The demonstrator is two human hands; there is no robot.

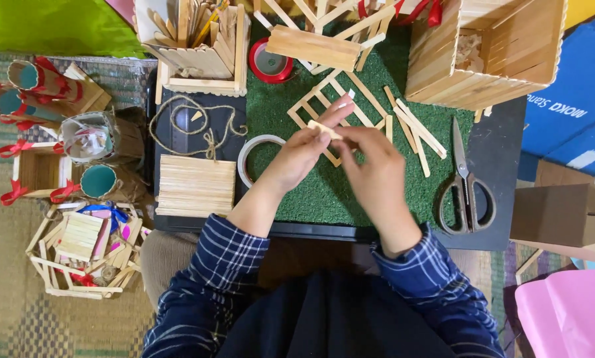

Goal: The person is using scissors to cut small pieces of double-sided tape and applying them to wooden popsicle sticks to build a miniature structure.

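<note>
My left hand and my right hand meet over a green artificial-grass mat. Both pinch one short wooden craft stick piece between thumbs and fingers. A white bit shows at my left fingertips. Under the hands lies a ladder-like frame of glued sticks. Loose sticks lie just right of the hands. Both sleeves are blue plaid.
Scissors lie at the right on a dark board. A clear tape roll, a flat stick panel and twine are left. A red tape roll, a stick box and a tray of sticks stand behind. Finished stick crafts sit far left.
</note>
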